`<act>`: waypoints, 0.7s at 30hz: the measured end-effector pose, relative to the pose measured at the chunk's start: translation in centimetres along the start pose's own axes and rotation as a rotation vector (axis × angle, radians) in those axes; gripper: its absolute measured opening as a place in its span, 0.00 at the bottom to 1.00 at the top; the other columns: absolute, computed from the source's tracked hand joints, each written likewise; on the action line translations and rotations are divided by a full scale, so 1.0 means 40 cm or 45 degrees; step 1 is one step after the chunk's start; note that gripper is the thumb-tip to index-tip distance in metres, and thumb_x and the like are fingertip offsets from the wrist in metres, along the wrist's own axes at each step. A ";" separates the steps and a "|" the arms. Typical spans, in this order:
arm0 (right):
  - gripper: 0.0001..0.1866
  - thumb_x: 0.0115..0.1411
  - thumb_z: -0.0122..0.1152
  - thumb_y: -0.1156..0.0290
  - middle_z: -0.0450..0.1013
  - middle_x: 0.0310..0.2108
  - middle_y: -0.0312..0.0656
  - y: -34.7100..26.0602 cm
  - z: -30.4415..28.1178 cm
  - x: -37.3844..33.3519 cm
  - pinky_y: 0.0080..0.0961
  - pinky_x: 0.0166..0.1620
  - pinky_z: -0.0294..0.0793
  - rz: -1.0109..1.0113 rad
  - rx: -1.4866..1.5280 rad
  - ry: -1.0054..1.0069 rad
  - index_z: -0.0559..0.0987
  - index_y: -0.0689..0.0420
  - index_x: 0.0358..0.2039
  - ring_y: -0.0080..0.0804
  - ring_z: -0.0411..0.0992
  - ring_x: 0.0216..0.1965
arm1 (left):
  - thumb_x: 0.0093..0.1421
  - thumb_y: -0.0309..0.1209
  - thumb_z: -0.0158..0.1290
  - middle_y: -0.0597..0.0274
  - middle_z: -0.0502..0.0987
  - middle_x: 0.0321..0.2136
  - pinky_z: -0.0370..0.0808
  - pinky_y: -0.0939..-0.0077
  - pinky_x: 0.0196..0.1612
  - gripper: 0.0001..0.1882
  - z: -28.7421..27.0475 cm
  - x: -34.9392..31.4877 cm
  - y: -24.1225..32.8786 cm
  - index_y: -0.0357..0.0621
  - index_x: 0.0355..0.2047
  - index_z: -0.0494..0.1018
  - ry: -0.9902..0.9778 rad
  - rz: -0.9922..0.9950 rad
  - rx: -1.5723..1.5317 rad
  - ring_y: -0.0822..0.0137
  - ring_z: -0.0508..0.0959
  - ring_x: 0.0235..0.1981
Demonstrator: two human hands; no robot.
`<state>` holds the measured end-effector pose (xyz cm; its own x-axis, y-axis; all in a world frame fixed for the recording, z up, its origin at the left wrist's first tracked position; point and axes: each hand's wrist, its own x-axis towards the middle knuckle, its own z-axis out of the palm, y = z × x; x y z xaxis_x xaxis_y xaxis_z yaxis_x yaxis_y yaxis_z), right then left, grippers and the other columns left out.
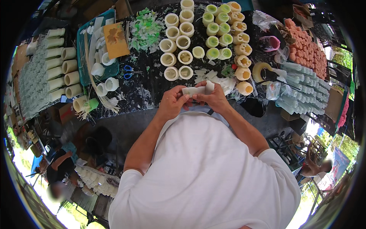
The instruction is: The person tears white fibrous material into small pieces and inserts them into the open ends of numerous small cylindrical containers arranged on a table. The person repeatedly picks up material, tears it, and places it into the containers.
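Observation:
Near the front edge of the black table, my left hand (173,101) pinches one end of a flat, white, wax-like strip (193,91). My right hand (214,99) grips its other end, where a white part stands up between thumb and fingers. Whether this is one bent strip or two pieces I cannot tell. Just beyond my hands stand two columns of cream candles (185,72) with wicks. Pale green candles (212,53) are farther off to the right, beside a column of yellow-centred candles (244,73). White scraps (227,84) lie by my right hand.
To the left are blue scissors (129,72), a teal tray (81,57) and rows of cream cylinders (71,78). Green and white shavings (146,30) are heaped at the back. On the right sit a tape roll (262,72), orange blocks (305,45) and translucent tubes (305,89). People work behind.

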<state>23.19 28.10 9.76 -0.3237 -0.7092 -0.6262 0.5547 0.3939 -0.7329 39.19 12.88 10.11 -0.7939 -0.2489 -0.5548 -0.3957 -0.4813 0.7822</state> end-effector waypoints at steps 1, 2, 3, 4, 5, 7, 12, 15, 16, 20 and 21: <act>0.19 0.56 0.78 0.77 0.80 0.35 0.39 -0.006 0.014 -0.002 0.20 0.29 0.77 -0.041 -0.046 0.017 0.79 0.61 0.46 0.22 0.77 0.30 | 0.72 0.24 0.53 0.59 0.85 0.35 0.83 0.76 0.32 0.13 -0.006 -0.002 0.000 0.34 0.55 0.73 -0.015 -0.007 0.032 0.72 0.85 0.33; 0.20 0.56 0.78 0.77 0.81 0.35 0.39 -0.006 0.030 -0.002 0.20 0.29 0.77 -0.082 -0.091 0.035 0.79 0.61 0.47 0.22 0.78 0.31 | 0.72 0.24 0.52 0.59 0.85 0.35 0.83 0.76 0.32 0.14 -0.012 -0.006 0.001 0.34 0.56 0.73 -0.031 -0.015 0.064 0.72 0.85 0.33; 0.20 0.56 0.77 0.78 0.81 0.36 0.40 -0.001 0.037 0.000 0.20 0.29 0.78 -0.081 -0.116 0.040 0.79 0.60 0.48 0.23 0.78 0.32 | 0.72 0.24 0.51 0.58 0.85 0.36 0.83 0.75 0.32 0.14 -0.014 -0.004 0.003 0.35 0.56 0.72 -0.049 -0.016 0.091 0.72 0.85 0.33; 0.21 0.56 0.77 0.78 0.81 0.37 0.41 0.008 0.044 0.004 0.21 0.29 0.78 -0.078 -0.140 0.044 0.79 0.60 0.49 0.24 0.79 0.32 | 0.72 0.24 0.51 0.58 0.85 0.36 0.83 0.75 0.32 0.15 -0.023 -0.004 0.003 0.34 0.57 0.72 -0.062 -0.033 0.087 0.71 0.85 0.33; 0.21 0.56 0.76 0.79 0.81 0.37 0.41 0.014 0.052 0.005 0.21 0.29 0.78 -0.075 -0.164 0.048 0.79 0.60 0.49 0.24 0.79 0.33 | 0.72 0.24 0.50 0.57 0.85 0.36 0.83 0.75 0.32 0.15 -0.037 -0.006 0.004 0.34 0.58 0.72 -0.075 -0.050 0.082 0.71 0.85 0.33; 0.22 0.56 0.75 0.80 0.81 0.38 0.41 0.028 0.074 0.008 0.21 0.29 0.79 -0.014 -0.039 0.063 0.78 0.60 0.50 0.24 0.79 0.32 | 0.72 0.23 0.48 0.56 0.85 0.36 0.83 0.75 0.32 0.16 -0.054 -0.011 0.016 0.34 0.58 0.71 -0.089 0.006 0.159 0.70 0.85 0.33; 0.18 0.57 0.71 0.80 0.81 0.35 0.43 0.041 0.126 0.010 0.20 0.26 0.74 0.050 0.158 0.098 0.79 0.63 0.48 0.23 0.78 0.29 | 0.71 0.22 0.46 0.54 0.85 0.37 0.83 0.74 0.33 0.18 -0.097 -0.036 0.014 0.32 0.59 0.70 -0.154 0.028 0.103 0.70 0.85 0.32; 0.17 0.57 0.71 0.78 0.80 0.32 0.41 0.065 0.157 0.027 0.20 0.24 0.72 0.103 0.181 0.092 0.79 0.64 0.46 0.22 0.75 0.26 | 0.71 0.22 0.46 0.54 0.85 0.37 0.83 0.73 0.33 0.18 -0.130 -0.051 0.008 0.32 0.60 0.69 -0.172 0.021 0.226 0.69 0.85 0.32; 0.16 0.57 0.72 0.77 0.80 0.31 0.40 0.073 0.165 0.037 0.20 0.24 0.72 0.127 0.174 0.070 0.79 0.64 0.46 0.22 0.75 0.25 | 0.71 0.22 0.46 0.54 0.85 0.37 0.83 0.74 0.33 0.18 -0.143 -0.059 0.005 0.32 0.61 0.69 -0.161 0.005 0.219 0.69 0.85 0.32; 0.15 0.58 0.72 0.75 0.78 0.30 0.38 0.037 0.244 0.082 0.20 0.24 0.71 0.333 -0.036 -0.006 0.80 0.63 0.45 0.22 0.74 0.25 | 0.72 0.23 0.47 0.54 0.85 0.37 0.83 0.75 0.32 0.19 -0.201 -0.118 -0.010 0.33 0.61 0.69 -0.044 -0.040 0.241 0.70 0.85 0.30; 0.15 0.59 0.72 0.75 0.78 0.31 0.38 0.038 0.261 0.097 0.20 0.23 0.71 0.341 -0.014 -0.067 0.80 0.63 0.45 0.21 0.74 0.25 | 0.72 0.23 0.48 0.54 0.85 0.37 0.82 0.75 0.32 0.19 -0.217 -0.130 -0.012 0.33 0.61 0.69 0.005 -0.039 0.256 0.70 0.84 0.30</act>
<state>30.78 19.86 8.99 -0.1257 -0.6083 -0.7837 0.6070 0.5777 -0.5457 47.50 7.10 10.15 -0.7786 -0.2400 -0.5798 -0.5040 -0.3113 0.8057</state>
